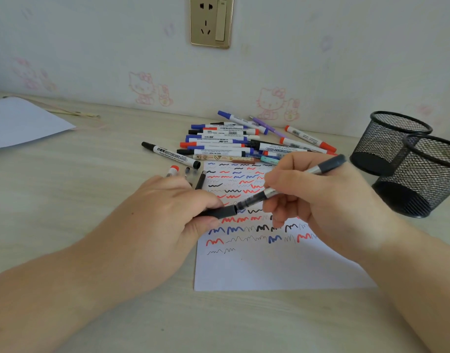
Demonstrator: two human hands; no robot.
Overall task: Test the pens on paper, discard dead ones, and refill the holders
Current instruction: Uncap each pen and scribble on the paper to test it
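A white test sheet (269,266) covered with red, blue and black squiggles lies in front of me. Above it my right hand (328,207) grips a dark pen (325,167) with a silver band, its tip end pointing left. My left hand (167,215) holds the pen's black cap (225,212), which sits right at the pen's tip. A pile of marker pens (226,141) with red, blue and black caps lies behind the sheet. Two black mesh holders (389,141) (427,179) stand at the right, and they look empty.
A black whiteboard marker (170,154) lies apart, left of the pile, with a red-capped pen (173,170) and small dark pen parts (193,174) beside my left hand. Another white sheet (22,121) lies at the far left. A wall socket (211,21) is above the desk.
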